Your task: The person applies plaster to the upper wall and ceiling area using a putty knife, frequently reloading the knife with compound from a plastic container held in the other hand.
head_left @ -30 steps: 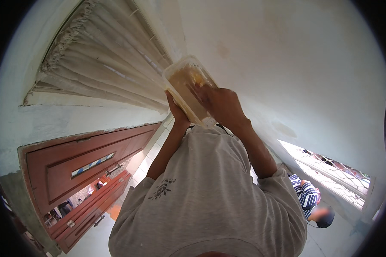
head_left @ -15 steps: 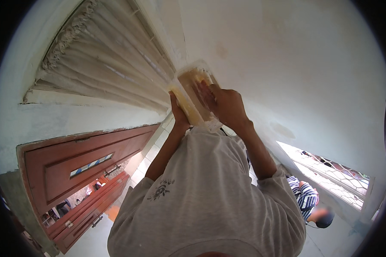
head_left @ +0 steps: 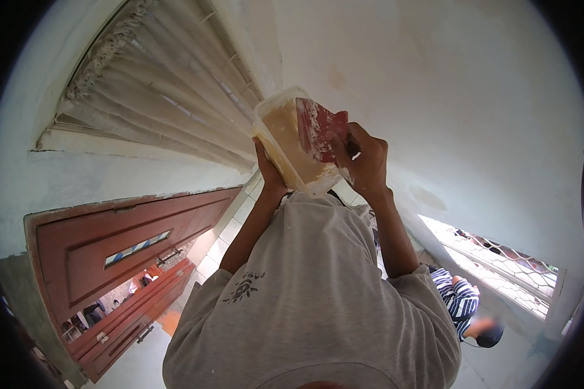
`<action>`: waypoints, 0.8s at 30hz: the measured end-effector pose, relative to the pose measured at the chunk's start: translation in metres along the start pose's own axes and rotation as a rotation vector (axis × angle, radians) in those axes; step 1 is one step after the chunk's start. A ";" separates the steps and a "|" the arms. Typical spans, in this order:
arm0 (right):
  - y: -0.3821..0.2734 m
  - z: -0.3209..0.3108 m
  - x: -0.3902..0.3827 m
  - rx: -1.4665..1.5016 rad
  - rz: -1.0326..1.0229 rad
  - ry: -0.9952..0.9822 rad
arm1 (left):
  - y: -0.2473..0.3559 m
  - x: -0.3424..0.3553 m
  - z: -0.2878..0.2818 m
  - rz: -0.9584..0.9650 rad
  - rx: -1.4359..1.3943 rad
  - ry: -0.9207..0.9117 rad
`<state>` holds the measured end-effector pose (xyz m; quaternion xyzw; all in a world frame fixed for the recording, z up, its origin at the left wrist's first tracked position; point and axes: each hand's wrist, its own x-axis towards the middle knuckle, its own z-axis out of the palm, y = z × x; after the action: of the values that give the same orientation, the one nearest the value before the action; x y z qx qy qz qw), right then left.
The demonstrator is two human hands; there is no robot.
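Observation:
A translucent plastic container (head_left: 281,128) with beige paste inside is held up in front of my chest, tilted toward me. My left hand (head_left: 271,170) grips its left side, thumb along the outer wall. My right hand (head_left: 368,161) is closed on a red flat scraper (head_left: 318,129) smeared with pale paste, held over the container's right part. Some paste is on my right fingers. Whether the scraper touches the container I cannot tell.
A pale wall (head_left: 448,104) rises ahead, with a curtained window (head_left: 156,84) upper left. At left stands a reddish wooden door (head_left: 78,259). At lower right, a person (head_left: 457,298) in striped clothing is beside a grilled window (head_left: 493,262). Tiled floor (head_left: 220,249) shows below.
My right hand has moved right and turned, lifting the red scraper so its broad face now shows; earlier it was mostly down inside the container. The left hand's grip is unchanged.

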<state>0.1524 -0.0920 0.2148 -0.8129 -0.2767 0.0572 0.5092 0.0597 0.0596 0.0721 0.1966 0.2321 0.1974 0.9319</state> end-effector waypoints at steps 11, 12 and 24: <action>0.002 0.010 -0.012 -0.264 -0.148 -0.107 | -0.005 -0.006 -0.006 -0.028 -0.012 -0.053; 0.001 0.009 -0.011 -0.198 -0.151 -0.048 | -0.006 -0.006 -0.006 -0.005 0.004 -0.027; 0.004 0.007 -0.019 -0.549 -0.125 -0.401 | -0.002 -0.016 -0.007 -0.046 0.076 -0.016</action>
<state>0.1353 -0.0979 0.2043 -0.8736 -0.4257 0.1077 0.2097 0.0435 0.0525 0.0711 0.2280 0.2363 0.1653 0.9300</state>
